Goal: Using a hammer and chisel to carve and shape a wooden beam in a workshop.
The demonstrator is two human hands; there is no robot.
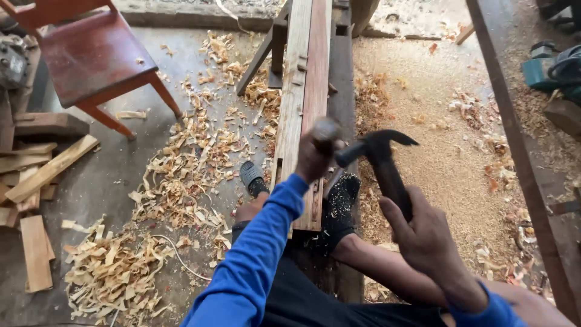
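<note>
head view looks down on a person seated astride a long plank (pixel 304 103) that runs away from them toward the top edge, lying on a darker beam (pixel 344 85). left hand (pixel 315 158), at the end of a blue sleeve (pixel 257 254), is closed in a fist around a chisel handle (pixel 325 132) whose rounded top sticks up above the knuckles; the fingers are wrapped tight on it, and the blade below is hidden by the hand. the chisel stands over the plank's near part, close to its right edge. right hand (pixel 423 233) grips the shaft of a black claw hammer (pixel 381 154), fingers curled shut around it, thumb along the side. the hammer head hangs just right of the chisel top, near it but apart, claw pointing right. a foot in a dark sock (pixel 339 209) presses on the plank's near end; another foot in a black sandal (pixel 251 177) sits on the floor just left of the plank. pale wood shavings (pixel 187 163) lie heaped on the concrete floor left of the plank, and fine sawdust (pixel 436 121) spreads to its right. a red wooden chair (pixel 91 54) stands at the upper left corner, with short offcuts (pixel 36 175) stacked along the left edge. a green power tool (pixel 548 69) rests at the right edge beyond a slanting rail (pixel 514 145).
</note>
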